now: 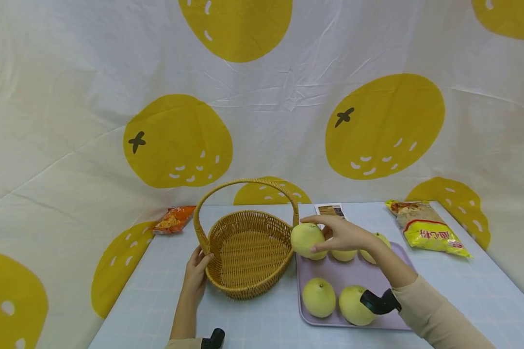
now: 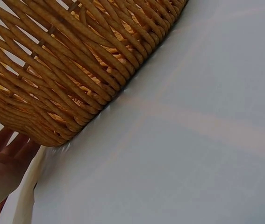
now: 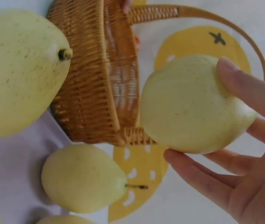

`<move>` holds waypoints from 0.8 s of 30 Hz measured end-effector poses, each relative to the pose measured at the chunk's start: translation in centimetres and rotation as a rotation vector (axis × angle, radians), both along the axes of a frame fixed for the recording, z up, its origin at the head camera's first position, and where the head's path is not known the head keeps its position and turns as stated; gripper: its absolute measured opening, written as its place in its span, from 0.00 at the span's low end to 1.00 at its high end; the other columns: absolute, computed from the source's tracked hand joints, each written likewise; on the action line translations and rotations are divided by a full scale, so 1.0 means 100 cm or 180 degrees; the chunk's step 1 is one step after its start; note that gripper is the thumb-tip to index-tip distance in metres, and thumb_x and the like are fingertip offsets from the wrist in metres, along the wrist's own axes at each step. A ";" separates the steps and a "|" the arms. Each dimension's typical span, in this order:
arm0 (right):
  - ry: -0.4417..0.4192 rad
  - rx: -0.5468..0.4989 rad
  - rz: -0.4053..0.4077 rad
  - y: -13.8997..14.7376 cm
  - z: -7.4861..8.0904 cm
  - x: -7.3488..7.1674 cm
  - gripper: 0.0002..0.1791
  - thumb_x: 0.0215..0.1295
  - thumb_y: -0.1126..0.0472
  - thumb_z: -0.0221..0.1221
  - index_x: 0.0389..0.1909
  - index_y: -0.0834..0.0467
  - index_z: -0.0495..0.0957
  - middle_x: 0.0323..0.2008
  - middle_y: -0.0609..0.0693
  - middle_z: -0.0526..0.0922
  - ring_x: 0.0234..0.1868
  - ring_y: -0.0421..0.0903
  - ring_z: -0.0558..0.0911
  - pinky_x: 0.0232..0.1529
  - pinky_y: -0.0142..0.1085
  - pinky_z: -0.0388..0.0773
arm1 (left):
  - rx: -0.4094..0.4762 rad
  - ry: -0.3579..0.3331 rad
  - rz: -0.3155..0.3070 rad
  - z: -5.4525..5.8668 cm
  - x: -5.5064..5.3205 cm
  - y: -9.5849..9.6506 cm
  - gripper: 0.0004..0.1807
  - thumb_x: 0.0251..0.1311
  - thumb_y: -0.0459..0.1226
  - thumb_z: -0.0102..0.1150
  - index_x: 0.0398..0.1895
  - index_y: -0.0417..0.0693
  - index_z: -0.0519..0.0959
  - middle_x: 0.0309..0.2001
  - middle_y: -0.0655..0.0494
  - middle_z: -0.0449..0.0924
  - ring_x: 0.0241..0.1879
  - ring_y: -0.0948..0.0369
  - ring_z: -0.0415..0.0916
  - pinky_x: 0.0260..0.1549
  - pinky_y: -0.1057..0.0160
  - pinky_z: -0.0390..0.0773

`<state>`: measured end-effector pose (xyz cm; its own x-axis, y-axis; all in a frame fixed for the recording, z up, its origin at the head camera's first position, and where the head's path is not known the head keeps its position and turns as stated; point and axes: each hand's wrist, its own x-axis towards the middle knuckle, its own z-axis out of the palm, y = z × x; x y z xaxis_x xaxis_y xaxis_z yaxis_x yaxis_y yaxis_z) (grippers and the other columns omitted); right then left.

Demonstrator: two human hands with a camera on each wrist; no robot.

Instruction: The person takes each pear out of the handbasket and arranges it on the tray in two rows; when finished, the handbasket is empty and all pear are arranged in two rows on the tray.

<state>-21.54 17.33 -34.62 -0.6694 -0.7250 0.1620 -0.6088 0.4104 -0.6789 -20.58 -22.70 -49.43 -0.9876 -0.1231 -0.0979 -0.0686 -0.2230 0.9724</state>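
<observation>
My left hand point(image 1: 194, 270) grips the left side of a wicker basket point(image 1: 249, 291), thumb over the rim by the foot of its tall arched handle point(image 1: 244, 181). Inside, the basket's woven bottom is bare. In the left wrist view, the fingers point(image 2: 15, 147) lie against the basket's outer wall point(image 2: 76, 70). A pale yellow-green pear point(image 1: 306, 241) is held by my right hand point(image 1: 348, 235) at the basket's right rim, above the tray's corner. Thumb and fingers span this pear point(image 3: 193, 105) in the right wrist view.
Several more pears point(image 1: 319, 297) sit on a lilac tray point(image 1: 342, 277) right of the basket. An orange snack bag point(image 1: 173, 219) lies at the back left, a yellow food packet point(image 1: 432, 232) at the back right. A printed card point(image 1: 330, 208) lies behind the tray.
</observation>
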 end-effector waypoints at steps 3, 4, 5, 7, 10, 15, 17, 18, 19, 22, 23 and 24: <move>0.0053 -0.0001 -0.0077 0.012 -0.002 0.003 0.38 0.56 0.54 0.66 0.64 0.65 0.64 0.60 0.64 0.70 0.42 0.45 0.81 0.42 0.37 0.79 | -0.0015 0.0003 0.0010 0.000 0.000 0.000 0.37 0.65 0.33 0.51 0.74 0.46 0.47 0.71 0.43 0.53 0.65 0.52 0.58 0.46 0.74 0.72; 0.0072 -0.0014 -0.0092 0.016 -0.003 0.003 0.38 0.56 0.54 0.66 0.64 0.65 0.65 0.60 0.64 0.70 0.42 0.44 0.81 0.42 0.37 0.79 | -0.0014 0.0007 0.0013 0.000 0.001 0.000 0.37 0.65 0.33 0.51 0.74 0.46 0.47 0.71 0.43 0.53 0.65 0.52 0.58 0.46 0.74 0.72; 0.0091 -0.0032 -0.0112 0.020 -0.003 0.004 0.37 0.56 0.55 0.67 0.64 0.65 0.65 0.60 0.64 0.70 0.42 0.44 0.81 0.41 0.37 0.79 | -0.0022 0.0011 0.0008 0.001 0.001 0.000 0.38 0.65 0.33 0.51 0.74 0.46 0.47 0.71 0.42 0.53 0.65 0.52 0.58 0.46 0.74 0.72; 0.0132 -0.0045 -0.0150 0.028 -0.004 0.006 0.37 0.56 0.56 0.67 0.63 0.66 0.65 0.59 0.65 0.71 0.41 0.44 0.81 0.41 0.37 0.79 | -0.0023 0.0010 0.0007 0.001 0.001 0.000 0.38 0.65 0.34 0.51 0.74 0.46 0.46 0.71 0.43 0.52 0.65 0.52 0.58 0.46 0.74 0.72; 0.0169 -0.0036 -0.0209 0.039 -0.006 0.009 0.37 0.56 0.56 0.67 0.62 0.68 0.65 0.59 0.66 0.71 0.40 0.44 0.82 0.41 0.37 0.80 | -0.0010 0.0005 0.0008 0.001 0.001 0.000 0.38 0.64 0.34 0.51 0.74 0.46 0.46 0.71 0.43 0.53 0.65 0.52 0.58 0.46 0.74 0.72; 0.0189 -0.0014 -0.0327 0.056 -0.010 0.014 0.35 0.56 0.57 0.67 0.61 0.67 0.66 0.57 0.67 0.72 0.38 0.42 0.82 0.39 0.36 0.80 | 0.0019 -0.0010 0.0017 0.000 0.000 0.000 0.38 0.64 0.33 0.51 0.74 0.46 0.47 0.70 0.43 0.53 0.65 0.53 0.58 0.46 0.74 0.72; 0.0188 -0.0041 -0.0357 0.062 -0.012 0.017 0.34 0.56 0.58 0.67 0.61 0.66 0.66 0.56 0.67 0.73 0.37 0.40 0.82 0.39 0.35 0.80 | 0.0026 -0.0015 0.0018 0.000 0.000 0.000 0.37 0.64 0.33 0.51 0.74 0.46 0.47 0.70 0.43 0.53 0.65 0.53 0.58 0.46 0.74 0.72; 0.0192 -0.0060 -0.0359 0.066 -0.013 0.018 0.34 0.56 0.58 0.67 0.61 0.66 0.67 0.55 0.67 0.73 0.36 0.40 0.82 0.38 0.35 0.80 | 0.0026 -0.0017 0.0021 0.000 0.000 0.000 0.37 0.64 0.33 0.51 0.74 0.46 0.47 0.70 0.43 0.53 0.65 0.53 0.58 0.46 0.74 0.72; 0.0196 -0.0076 -0.0360 0.069 -0.014 0.020 0.34 0.56 0.59 0.66 0.61 0.65 0.67 0.55 0.68 0.73 0.35 0.39 0.82 0.37 0.34 0.80 | 0.0026 -0.0017 0.0022 -0.001 -0.001 0.000 0.37 0.64 0.33 0.51 0.74 0.46 0.47 0.70 0.43 0.54 0.65 0.53 0.58 0.46 0.74 0.72; 0.0193 -0.0141 -0.0364 0.078 -0.016 0.024 0.33 0.56 0.60 0.66 0.62 0.64 0.67 0.54 0.70 0.72 0.33 0.37 0.81 0.35 0.33 0.80 | 0.0020 -0.0025 0.0033 -0.001 0.000 0.000 0.37 0.64 0.33 0.51 0.74 0.46 0.47 0.70 0.43 0.54 0.64 0.53 0.59 0.46 0.74 0.72; 0.0184 -0.0163 -0.0373 0.081 -0.017 0.025 0.33 0.56 0.61 0.66 0.62 0.63 0.66 0.54 0.71 0.72 0.32 0.37 0.81 0.35 0.33 0.80 | 0.0015 -0.0026 0.0036 -0.001 0.000 0.000 0.37 0.64 0.33 0.51 0.74 0.46 0.47 0.70 0.43 0.54 0.64 0.53 0.59 0.46 0.75 0.72; 0.0163 -0.0178 -0.0390 0.084 -0.018 0.026 0.33 0.56 0.61 0.66 0.62 0.64 0.66 0.54 0.71 0.71 0.32 0.37 0.81 0.34 0.33 0.79 | 0.0018 -0.0028 0.0040 -0.001 0.000 0.000 0.37 0.64 0.33 0.51 0.74 0.46 0.47 0.70 0.43 0.54 0.64 0.53 0.59 0.46 0.75 0.72</move>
